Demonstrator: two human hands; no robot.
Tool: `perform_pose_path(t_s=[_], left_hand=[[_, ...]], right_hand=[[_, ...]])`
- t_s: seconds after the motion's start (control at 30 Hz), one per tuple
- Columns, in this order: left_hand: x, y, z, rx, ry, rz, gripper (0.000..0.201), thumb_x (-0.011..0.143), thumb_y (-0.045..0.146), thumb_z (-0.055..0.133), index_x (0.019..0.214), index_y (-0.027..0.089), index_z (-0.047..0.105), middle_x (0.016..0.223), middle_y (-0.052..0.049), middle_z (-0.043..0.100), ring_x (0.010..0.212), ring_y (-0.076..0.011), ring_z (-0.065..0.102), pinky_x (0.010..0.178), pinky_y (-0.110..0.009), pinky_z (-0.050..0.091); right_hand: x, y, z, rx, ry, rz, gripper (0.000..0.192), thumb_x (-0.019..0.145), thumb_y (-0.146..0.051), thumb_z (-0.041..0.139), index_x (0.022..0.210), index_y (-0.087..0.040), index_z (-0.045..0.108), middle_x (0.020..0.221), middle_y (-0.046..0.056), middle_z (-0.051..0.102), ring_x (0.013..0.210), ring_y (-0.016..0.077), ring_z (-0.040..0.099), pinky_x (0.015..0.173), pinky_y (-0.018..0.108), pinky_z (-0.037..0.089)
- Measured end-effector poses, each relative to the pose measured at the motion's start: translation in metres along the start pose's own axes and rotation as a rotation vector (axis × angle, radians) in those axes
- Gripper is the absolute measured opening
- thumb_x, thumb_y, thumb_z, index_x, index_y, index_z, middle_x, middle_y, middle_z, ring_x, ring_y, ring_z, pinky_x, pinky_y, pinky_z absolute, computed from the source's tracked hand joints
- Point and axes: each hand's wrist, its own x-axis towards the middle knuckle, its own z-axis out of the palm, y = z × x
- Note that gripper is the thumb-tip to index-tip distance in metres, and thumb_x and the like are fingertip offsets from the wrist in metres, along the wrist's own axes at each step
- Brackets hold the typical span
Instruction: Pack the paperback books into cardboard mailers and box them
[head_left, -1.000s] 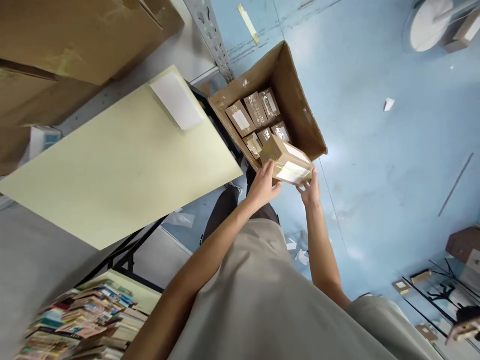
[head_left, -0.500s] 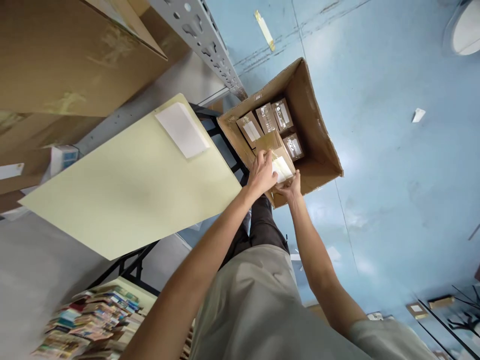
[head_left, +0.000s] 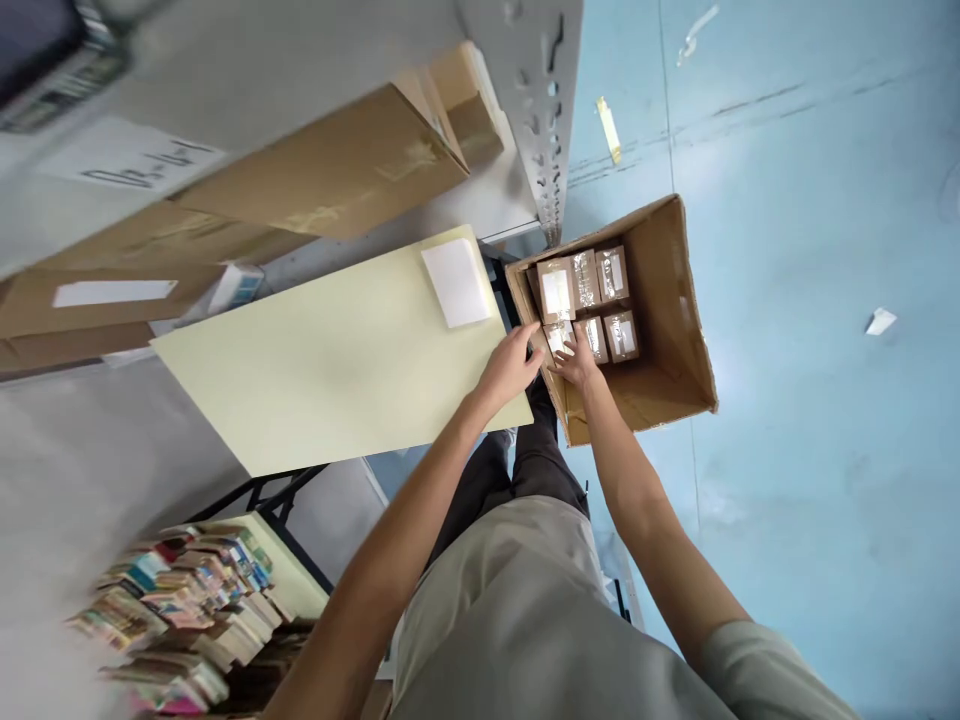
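Change: the small brown taped parcel (head_left: 559, 338), held above half a second ago, now sits low in the open brown cardboard carton (head_left: 675, 300), at seven o'clock among its parcels.
Left hand (head_left: 512, 365): fingers spread loosely on the parcel's edge.
Right hand (head_left: 579, 365): resting on it (grip likely released, partly hidden).
Meaning: placement seems nearly finished.

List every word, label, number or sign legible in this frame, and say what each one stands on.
Nothing can be read for certain.
White labels on the small parcels in the open carton: too small and glared.
Dark handwritten marks on the white sheet on the shelf, top left: blurred.
White strip label on the flat brown box: blank or too faint.
Book covers, bottom left: blurred.
White pad on the table: no print visible.
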Motion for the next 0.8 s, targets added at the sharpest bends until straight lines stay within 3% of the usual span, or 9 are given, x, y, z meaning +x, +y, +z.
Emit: perform_pose_path(t_s=[0.1,0.2,0.4,0.6,0.7,0.8], left_hand=[[-0.058,-0.007,-0.005,-0.13,0.011,-0.087,0.046,0.111,0.029,0.065,0.155,0.022,0.07,0.162,-0.017,0.073,0.149,-0.0337,0.073,0.13,-0.053,0.059],[-0.105,-0.011,-0.008,-0.273,0.057,-0.145,0.041,0.107,0.03,0.066,0.146,0.021,0.074,0.155,-0.017,0.079,0.144,-0.0346,0.077,0.128,-0.057,0.061],[-0.171,0.0,-0.033,-0.54,0.165,-0.119,0.032,0.103,0.039,0.067,0.127,0.022,0.078,0.144,-0.016,0.084,0.139,-0.0323,0.08,0.126,-0.054,0.062],[-0.215,-0.003,-0.075,-0.697,0.329,-0.001,0.026,0.098,0.047,0.074,0.107,0.022,0.075,0.142,-0.017,0.084,0.134,-0.0316,0.081,0.127,-0.055,0.061],[-0.242,-0.018,-0.095,-0.763,0.429,0.09,0.03,0.097,0.051,0.076,0.106,0.022,0.075,0.143,-0.017,0.083,0.137,-0.0316,0.08,0.129,-0.054,0.059],[-0.278,-0.044,-0.111,-0.831,0.533,0.158,0.032,0.096,0.054,0.079,0.104,0.022,0.076,0.144,-0.017,0.083,0.139,-0.0322,0.079,0.129,-0.054,0.058]], right_hand=[[-0.04,0.005,-0.006,-0.066,0.071,0.081,0.054,0.111,-0.071,0.06,0.142,-0.028,0.068,0.139,0.015,0.072,0.146,0.0304,0.067,0.122,0.057,0.063],[-0.079,0.006,-0.014,-0.126,0.106,0.066,0.041,0.113,-0.066,0.063,0.123,-0.027,0.072,0.119,0.01,0.076,0.125,0.0264,0.075,0.114,0.051,0.068],[-0.147,-0.006,-0.011,-0.305,-0.035,-0.125,0.032,0.111,-0.055,0.07,0.112,-0.024,0.077,0.11,0.005,0.081,0.103,0.0189,0.077,0.099,0.033,0.068],[-0.218,-0.007,0.044,-0.463,-0.154,-0.392,0.022,0.105,-0.046,0.078,0.106,-0.025,0.082,0.111,0.005,0.088,0.103,0.018,0.081,0.092,0.027,0.065],[-0.254,0.012,0.083,-0.585,-0.25,-0.533,0.025,0.101,-0.049,0.083,0.108,-0.025,0.085,0.115,0.006,0.09,0.108,0.0198,0.083,0.097,0.029,0.064],[-0.29,0.047,0.128,-0.735,-0.366,-0.641,0.033,0.096,-0.054,0.089,0.112,-0.025,0.087,0.12,0.008,0.09,0.113,0.0221,0.084,0.104,0.033,0.063]])
